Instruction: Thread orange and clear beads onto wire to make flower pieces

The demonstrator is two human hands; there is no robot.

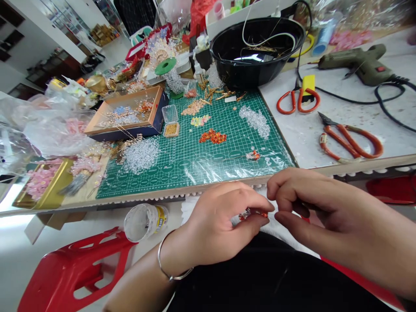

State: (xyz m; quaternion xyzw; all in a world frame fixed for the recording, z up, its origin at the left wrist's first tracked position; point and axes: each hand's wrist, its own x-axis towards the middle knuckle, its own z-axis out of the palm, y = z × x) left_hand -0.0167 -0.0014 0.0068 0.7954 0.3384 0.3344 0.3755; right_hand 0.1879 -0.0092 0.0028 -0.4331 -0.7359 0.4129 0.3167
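My left hand point(230, 219) is closed in a pinch over my lap, just below the table edge. Between its thumb and fingers is a small orange-and-clear beaded piece point(248, 213), mostly covered by the fingers. My right hand point(320, 208) is beside it with bent fingers, its fingertips close to those of the left. Whatever the right fingers pinch is too small or hidden to make out. On the green cutting mat point(182, 167) nearby lie orange beads point(212, 136) and a similar small beaded piece point(253, 155).
Clear beads point(141, 155) and crystal-like pieces point(255, 122) lie on the mat. Right of it are orange-handled pliers point(352, 138), orange-handled cutters point(297, 102) and a glue gun point(360, 65). A black basin point(234, 71) stands behind; a red stool point(65, 268) is lower left.
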